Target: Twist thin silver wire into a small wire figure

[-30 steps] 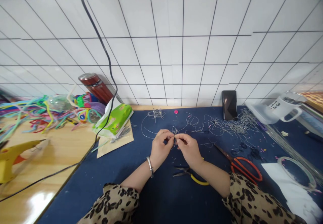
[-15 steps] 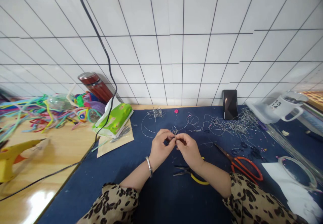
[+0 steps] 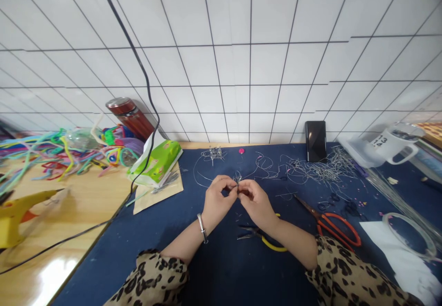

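My left hand [image 3: 219,201] and my right hand [image 3: 254,204] meet fingertip to fingertip over the dark blue mat [image 3: 214,269]. Both are closed in a pinch on a small piece of thin wire [image 3: 238,177], whose loops stick up just beyond the fingers; its lower part is hidden. Below my right hand lie pliers [image 3: 252,235] with yellow handles, partly covered by the wrist. Past the hands rest a small wire frame [image 3: 216,154] with loose strands and a pink round bead-like piece [image 3: 241,151].
To the right lie orange-handled scissors [image 3: 336,228], tangled wire [image 3: 319,170], a black phone [image 3: 316,141], a white mug [image 3: 393,145] and a clear coil [image 3: 407,234]. Leftward are a tissue pack [image 3: 157,162], a red thermos [image 3: 129,116], pipe cleaners [image 3: 62,152], a yellow glue gun [image 3: 20,216] and a black cable [image 3: 143,76].
My fingertips have shifted slightly, and my right hand has moved a little left, closer against the left. Both hands still pinch the wire. The view has tilted very slightly.
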A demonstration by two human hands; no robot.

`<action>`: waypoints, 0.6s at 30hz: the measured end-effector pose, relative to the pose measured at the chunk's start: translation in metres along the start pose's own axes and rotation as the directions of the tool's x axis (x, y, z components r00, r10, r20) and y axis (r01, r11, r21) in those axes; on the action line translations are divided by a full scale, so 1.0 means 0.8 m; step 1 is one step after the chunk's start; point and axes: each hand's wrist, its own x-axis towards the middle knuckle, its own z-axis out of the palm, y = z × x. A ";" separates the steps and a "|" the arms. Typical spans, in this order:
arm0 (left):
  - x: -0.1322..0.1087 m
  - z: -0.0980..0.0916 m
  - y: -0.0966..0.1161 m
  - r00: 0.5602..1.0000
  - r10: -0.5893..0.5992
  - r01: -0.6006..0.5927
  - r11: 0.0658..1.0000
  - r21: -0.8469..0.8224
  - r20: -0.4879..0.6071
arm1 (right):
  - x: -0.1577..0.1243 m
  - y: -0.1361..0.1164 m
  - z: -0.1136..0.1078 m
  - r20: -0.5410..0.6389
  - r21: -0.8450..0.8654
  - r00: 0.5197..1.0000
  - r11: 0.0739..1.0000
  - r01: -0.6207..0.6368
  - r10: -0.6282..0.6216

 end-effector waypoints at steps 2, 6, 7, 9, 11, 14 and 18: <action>0.000 -0.001 0.001 1.000 -0.018 0.018 1.000 -0.002 0.001 | -0.001 -0.002 0.000 0.004 -0.029 1.000 1.000 0.005 -0.005; 0.002 -0.006 0.002 0.997 -0.074 0.074 0.997 -0.024 0.010 | -0.004 -0.006 0.000 0.029 -0.108 0.999 0.994 0.022 -0.019; 0.003 -0.007 0.001 0.996 -0.092 0.093 0.995 -0.034 0.012 | -0.005 -0.007 0.000 0.041 -0.123 0.999 0.992 0.033 -0.028; 0.005 -0.010 -0.002 0.991 -0.131 0.132 0.990 -0.052 0.025 | -0.007 -0.008 0.000 0.069 -0.150 0.996 0.987 0.057 -0.048; 0.007 -0.013 -0.006 0.985 -0.163 0.166 0.984 -0.064 0.049 | -0.008 -0.009 0.000 0.092 -0.170 0.994 0.983 0.072 -0.057; 0.010 -0.018 -0.010 0.978 -0.181 0.188 0.980 -0.064 0.100 | -0.008 -0.008 0.000 0.109 -0.185 0.993 0.980 0.073 -0.054; 0.015 -0.024 -0.011 0.972 -0.184 0.190 0.981 -0.030 0.146 | -0.006 -0.004 -0.001 0.100 -0.189 0.994 0.980 0.069 -0.051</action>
